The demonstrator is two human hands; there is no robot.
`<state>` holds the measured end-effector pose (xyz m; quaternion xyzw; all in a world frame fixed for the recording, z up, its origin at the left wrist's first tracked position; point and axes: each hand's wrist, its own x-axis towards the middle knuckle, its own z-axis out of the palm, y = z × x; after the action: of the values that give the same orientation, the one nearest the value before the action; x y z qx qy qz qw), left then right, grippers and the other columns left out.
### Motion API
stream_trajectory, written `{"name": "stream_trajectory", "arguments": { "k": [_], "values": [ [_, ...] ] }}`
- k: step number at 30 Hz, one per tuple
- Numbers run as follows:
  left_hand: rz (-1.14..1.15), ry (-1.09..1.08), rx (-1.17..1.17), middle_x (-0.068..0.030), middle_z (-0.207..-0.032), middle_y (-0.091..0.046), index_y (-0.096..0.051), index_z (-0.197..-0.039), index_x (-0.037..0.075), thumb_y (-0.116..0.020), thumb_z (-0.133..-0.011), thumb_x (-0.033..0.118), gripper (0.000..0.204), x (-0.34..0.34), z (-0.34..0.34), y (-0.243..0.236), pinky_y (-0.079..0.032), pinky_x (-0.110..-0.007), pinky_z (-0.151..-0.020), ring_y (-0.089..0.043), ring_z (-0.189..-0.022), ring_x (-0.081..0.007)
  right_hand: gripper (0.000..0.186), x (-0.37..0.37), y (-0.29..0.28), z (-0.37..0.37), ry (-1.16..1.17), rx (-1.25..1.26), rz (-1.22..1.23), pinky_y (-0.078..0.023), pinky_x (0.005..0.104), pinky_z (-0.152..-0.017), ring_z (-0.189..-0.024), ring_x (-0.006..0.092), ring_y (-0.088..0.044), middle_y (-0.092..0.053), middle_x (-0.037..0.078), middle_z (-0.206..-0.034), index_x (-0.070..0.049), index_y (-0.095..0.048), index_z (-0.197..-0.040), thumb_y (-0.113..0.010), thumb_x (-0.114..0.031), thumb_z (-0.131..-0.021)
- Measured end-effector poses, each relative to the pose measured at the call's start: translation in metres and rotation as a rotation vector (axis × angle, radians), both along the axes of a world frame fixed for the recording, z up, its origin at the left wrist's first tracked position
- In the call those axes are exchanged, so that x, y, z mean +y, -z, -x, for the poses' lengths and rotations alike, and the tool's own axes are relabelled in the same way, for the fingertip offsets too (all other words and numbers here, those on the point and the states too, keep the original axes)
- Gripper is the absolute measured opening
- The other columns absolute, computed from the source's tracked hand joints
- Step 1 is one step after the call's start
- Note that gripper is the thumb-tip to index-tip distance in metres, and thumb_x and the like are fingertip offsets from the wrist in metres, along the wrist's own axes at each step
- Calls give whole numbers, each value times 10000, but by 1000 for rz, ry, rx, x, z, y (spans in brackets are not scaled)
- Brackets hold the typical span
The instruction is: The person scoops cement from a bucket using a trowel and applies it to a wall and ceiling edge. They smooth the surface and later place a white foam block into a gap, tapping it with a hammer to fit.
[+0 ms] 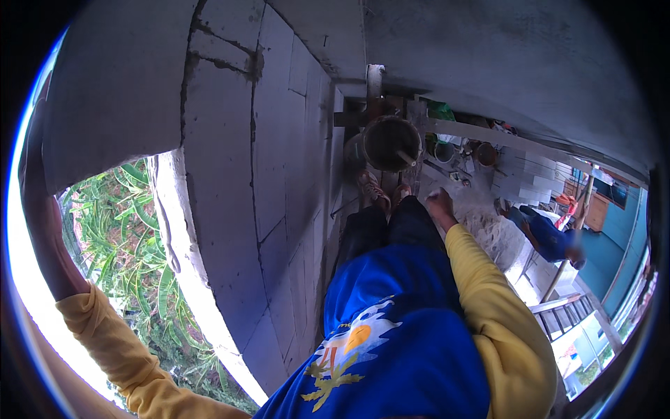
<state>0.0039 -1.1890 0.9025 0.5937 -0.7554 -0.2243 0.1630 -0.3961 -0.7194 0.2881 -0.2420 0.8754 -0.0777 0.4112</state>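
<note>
Left arm (49, 230) in a yellow sleeve raised along the picture's edge, its hand out of sight, then a grey block wall (279, 160), a bucket (392, 143) standing beyond the feet, and right hand (440, 202) closed and hanging empty just beside it.

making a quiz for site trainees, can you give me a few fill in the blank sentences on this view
1. The person stands beside a wall built of grey ____.
2. Ahead of the person's feet stands a round ____ with a stick in it.
3. The person's sleeves are ____ in colour.
4. The right hand hangs lowered, closed and holding ____.

Missing words: blocks; bucket; yellow; nothing
</note>
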Motion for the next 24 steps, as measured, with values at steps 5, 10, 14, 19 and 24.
{"name": "stream_trajectory", "arguments": {
  "k": [5, 10, 14, 19, 24],
  "values": [
    [-142, 69, -49, -230, -1561, -473, -458, -1576, 119, -524, -1096, 498, 615, 39, 43, 16, -403, -494, -1157, -459, -1421, -364, 291, 103, 81, 16, 158, 8, 9, -572, 428, -823, -888, 315, -763, -784, 184, -965, -1, -737, -1041, -779, -249, -894],
    [-436, 160, 18, -213, -1534, -490, -477, -1553, 120, -526, -1098, 486, 586, 119, 105, 124, -410, -481, -1151, -471, -1405, -341, 270, 83, 132, -7, 156, -150, 157, -572, 422, -810, -851, 314, -766, -783, 188, -932, 22, -738, -1062, -725, -226, -958],
    [-794, 139, 88, -199, -1512, -504, -492, -1535, 120, -528, -1100, 477, 564, 207, 168, 309, -416, -471, -1147, -481, -1393, -323, 350, 49, 204, 19, 219, -59, 180, -568, 422, -892, -1015, 348, -747, -775, 200, -1056, 21, -714, -1143, -718, -280, -966],
    [-1088, -86, 156, -181, -1485, -521, -511, -1513, 121, -531, -1102, 466, 537, 306, 232, 587, -423, -458, -1141, -493, -1378, -300, 532, -15, 313, 77, 146, 109, 127, -522, 552, -996, -1161, 496, -660, -717, 285, -1204, -35, -604, -1375, -678, -348, -952],
    [-1164, -284, 170, -164, -1459, -539, -531, -1490, 121, -533, -1104, 454, 510, 342, 242, 774, -430, -444, -1135, -505, -1363, -277, 439, -61, 440, 128, -79, 165, 50, -523, 567, -981, -1163, 478, -654, -696, 263, -1233, -134, -614, -1379, -639, -257, -958]
  ]
}}
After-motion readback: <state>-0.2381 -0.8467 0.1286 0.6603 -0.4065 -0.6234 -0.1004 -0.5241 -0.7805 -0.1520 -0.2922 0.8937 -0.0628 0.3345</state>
